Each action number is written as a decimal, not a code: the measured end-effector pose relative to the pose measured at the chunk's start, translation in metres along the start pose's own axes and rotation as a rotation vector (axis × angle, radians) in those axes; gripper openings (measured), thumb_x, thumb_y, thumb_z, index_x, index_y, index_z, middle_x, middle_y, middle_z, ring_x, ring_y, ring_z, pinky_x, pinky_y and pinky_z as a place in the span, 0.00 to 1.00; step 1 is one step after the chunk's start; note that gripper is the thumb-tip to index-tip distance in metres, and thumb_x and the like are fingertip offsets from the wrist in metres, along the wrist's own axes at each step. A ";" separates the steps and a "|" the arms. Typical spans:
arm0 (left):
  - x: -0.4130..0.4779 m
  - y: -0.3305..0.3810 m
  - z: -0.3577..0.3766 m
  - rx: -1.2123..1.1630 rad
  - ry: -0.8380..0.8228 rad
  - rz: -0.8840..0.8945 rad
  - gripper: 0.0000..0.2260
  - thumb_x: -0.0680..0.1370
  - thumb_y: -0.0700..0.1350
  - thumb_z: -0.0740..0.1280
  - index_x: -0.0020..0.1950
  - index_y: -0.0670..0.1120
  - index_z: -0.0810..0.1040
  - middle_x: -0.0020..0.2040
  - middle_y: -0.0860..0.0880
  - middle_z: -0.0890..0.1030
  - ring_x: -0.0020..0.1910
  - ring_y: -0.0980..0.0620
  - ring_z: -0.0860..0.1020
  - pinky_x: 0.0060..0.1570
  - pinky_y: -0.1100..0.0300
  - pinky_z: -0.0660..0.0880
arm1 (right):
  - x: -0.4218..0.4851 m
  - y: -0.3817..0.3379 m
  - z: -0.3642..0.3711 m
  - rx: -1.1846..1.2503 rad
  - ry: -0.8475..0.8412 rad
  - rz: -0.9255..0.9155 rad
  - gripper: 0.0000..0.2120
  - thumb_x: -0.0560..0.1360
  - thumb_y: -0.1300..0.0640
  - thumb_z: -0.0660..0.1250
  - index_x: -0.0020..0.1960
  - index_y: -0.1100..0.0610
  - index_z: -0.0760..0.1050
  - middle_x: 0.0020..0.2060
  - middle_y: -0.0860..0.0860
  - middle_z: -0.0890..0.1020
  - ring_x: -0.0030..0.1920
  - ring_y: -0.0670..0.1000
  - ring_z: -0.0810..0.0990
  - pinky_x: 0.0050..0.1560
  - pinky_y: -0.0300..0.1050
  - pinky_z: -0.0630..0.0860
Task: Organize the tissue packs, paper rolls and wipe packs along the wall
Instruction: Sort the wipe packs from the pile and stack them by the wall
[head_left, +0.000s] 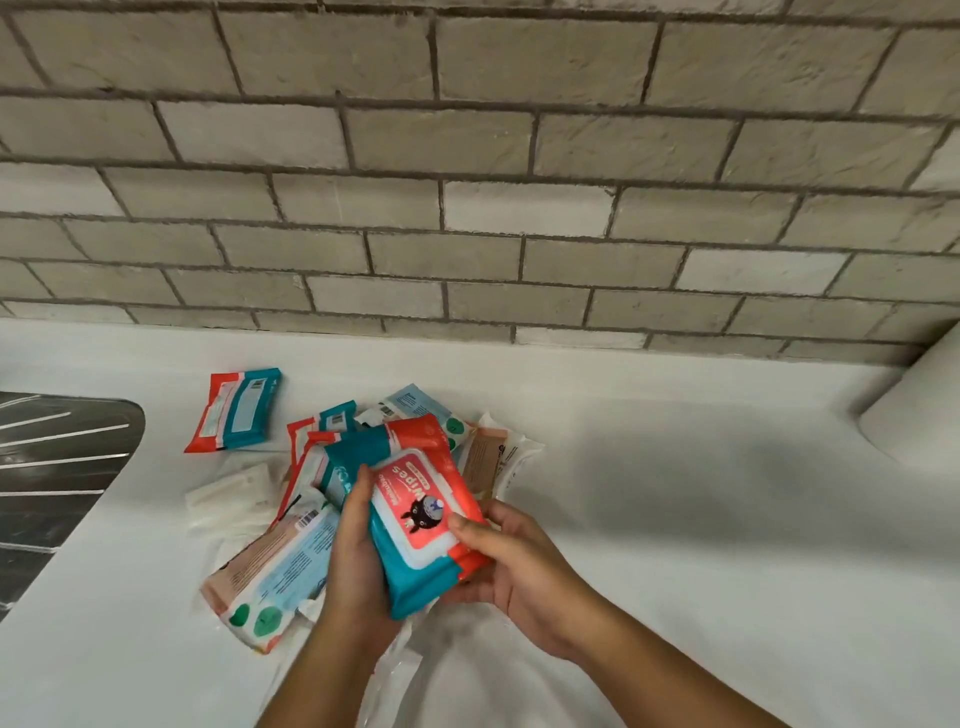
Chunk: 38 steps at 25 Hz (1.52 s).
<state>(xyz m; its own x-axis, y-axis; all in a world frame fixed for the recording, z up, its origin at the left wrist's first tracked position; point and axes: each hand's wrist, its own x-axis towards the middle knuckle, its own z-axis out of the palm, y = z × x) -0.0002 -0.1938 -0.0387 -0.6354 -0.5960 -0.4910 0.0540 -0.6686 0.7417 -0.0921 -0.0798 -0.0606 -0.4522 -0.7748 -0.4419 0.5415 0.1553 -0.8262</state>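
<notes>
A red and teal wipe pack (415, 514) with a cartoon label is held up over the white counter (675, 493). My left hand (356, 561) grips its left edge. My right hand (511, 556) holds its right side, thumb on the lid. Under it lies a loose pile of wipe and tissue packs (363, 447). A pale blue and tan tissue pack (270, 577) lies at the pile's near left. One red and teal wipe pack (236, 410) lies apart, closer to the brick wall (478, 208). A white paper roll (914, 410) leans at the far right.
A steel sink drainboard (57, 467) is set into the counter at the left. A small white pack (231, 493) lies between the drainboard and the pile. Crumpled clear plastic wrap (395, 670) lies on the counter under my forearms.
</notes>
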 end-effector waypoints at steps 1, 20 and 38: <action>0.002 -0.007 0.004 0.012 0.004 -0.009 0.26 0.80 0.64 0.57 0.56 0.46 0.83 0.47 0.39 0.87 0.41 0.41 0.87 0.43 0.49 0.84 | -0.003 0.001 -0.003 0.020 0.023 -0.001 0.24 0.74 0.53 0.77 0.66 0.58 0.75 0.56 0.56 0.86 0.56 0.57 0.86 0.56 0.57 0.83; 0.259 0.148 -0.134 1.438 0.691 0.037 0.30 0.80 0.57 0.65 0.75 0.40 0.64 0.66 0.32 0.72 0.65 0.31 0.69 0.66 0.39 0.69 | -0.010 -0.014 -0.032 0.013 0.232 -0.096 0.22 0.69 0.52 0.77 0.61 0.56 0.79 0.52 0.52 0.88 0.55 0.53 0.87 0.58 0.59 0.83; 0.195 0.142 -0.131 0.539 0.477 0.256 0.20 0.77 0.58 0.58 0.58 0.44 0.75 0.50 0.38 0.76 0.40 0.43 0.75 0.42 0.51 0.70 | -0.008 -0.013 -0.017 0.085 0.201 -0.064 0.23 0.67 0.57 0.80 0.61 0.59 0.82 0.53 0.58 0.87 0.54 0.60 0.87 0.58 0.60 0.82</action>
<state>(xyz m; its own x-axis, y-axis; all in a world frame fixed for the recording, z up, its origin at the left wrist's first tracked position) -0.0155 -0.4634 -0.0892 -0.2455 -0.9125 -0.3273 -0.3061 -0.2474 0.9193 -0.1075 -0.0650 -0.0525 -0.6150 -0.6423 -0.4574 0.5609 0.0514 -0.8263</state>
